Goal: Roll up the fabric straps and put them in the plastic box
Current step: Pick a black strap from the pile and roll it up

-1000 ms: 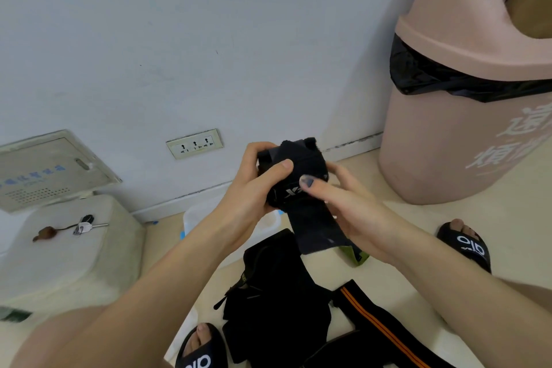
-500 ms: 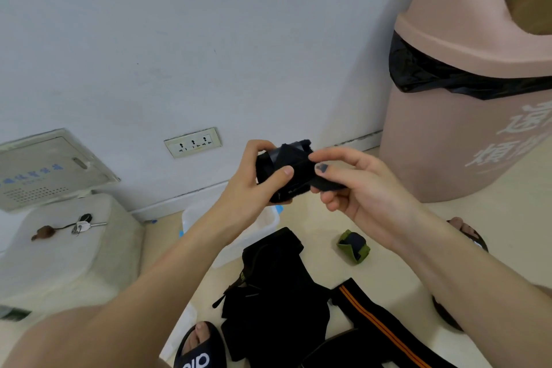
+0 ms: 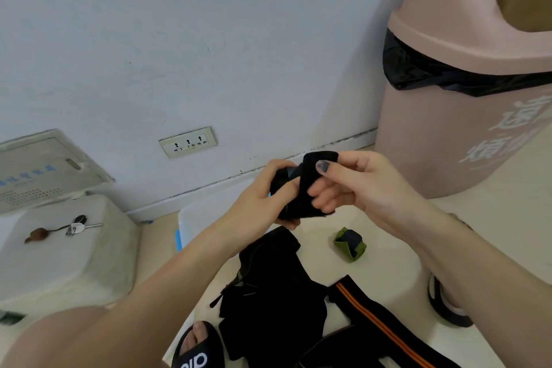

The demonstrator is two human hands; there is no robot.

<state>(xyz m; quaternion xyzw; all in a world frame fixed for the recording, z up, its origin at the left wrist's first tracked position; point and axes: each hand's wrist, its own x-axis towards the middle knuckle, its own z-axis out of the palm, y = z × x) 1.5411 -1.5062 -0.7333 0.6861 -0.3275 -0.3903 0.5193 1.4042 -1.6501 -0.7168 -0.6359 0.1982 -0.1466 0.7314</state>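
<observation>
I hold a rolled black fabric strap (image 3: 301, 197) in mid-air. My left hand (image 3: 263, 203) grips the roll from the left. My right hand (image 3: 355, 185) pinches the strap's loose end between thumb and forefinger and holds it over the roll. The clear plastic box (image 3: 194, 218) sits on the floor below my left wrist, mostly hidden by my arm. A pile of black straps (image 3: 268, 290) lies on the floor, with a black strap with orange stripes (image 3: 376, 323) beside it. A small green rolled strap (image 3: 349, 243) lies to the right.
A large pink bin (image 3: 466, 92) with a black liner stands at the right against the wall. A white stool (image 3: 59, 248) with keys (image 3: 77, 225) on it is at the left. My feet in black slippers (image 3: 198, 349) flank the pile.
The strap's hanging tail has been wound up onto the roll. My right hand went from under the roll up to its top right, now pinching the loose end.
</observation>
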